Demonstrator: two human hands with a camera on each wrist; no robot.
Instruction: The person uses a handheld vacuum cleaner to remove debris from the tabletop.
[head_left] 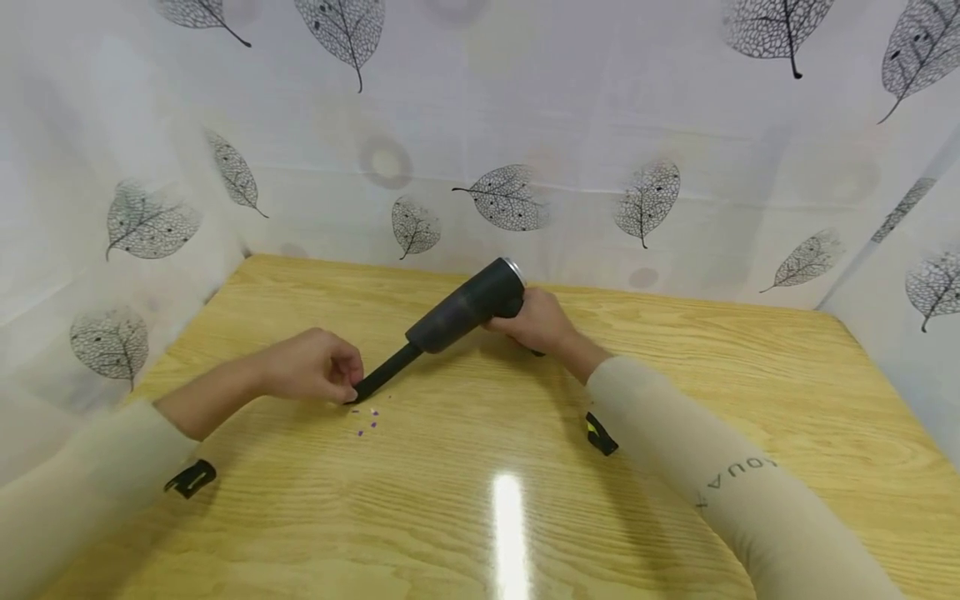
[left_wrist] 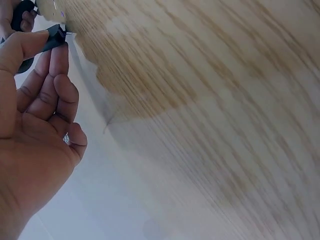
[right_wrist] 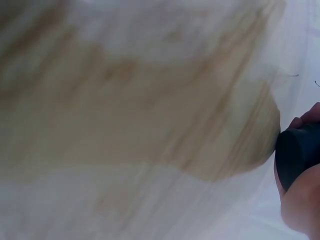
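Observation:
A black handheld vacuum cleaner slants over the wooden table, its silver-rimmed end up at the right. My right hand grips its handle; the round dark handle end pokes out of the fist in the right wrist view. Down to the left runs the narrow nozzle, with its tip close to the tabletop. My left hand pinches that tip between thumb and forefinger, the other fingers loosely curled in the left wrist view. Several small purple scraps lie just in front of the nozzle tip.
The wood-grain table reaches back to a white curtain printed with dark leaves, which also hangs at both sides. Black straps hang under each forearm, near the sleeves. A bright light reflection lies on the tabletop's front.

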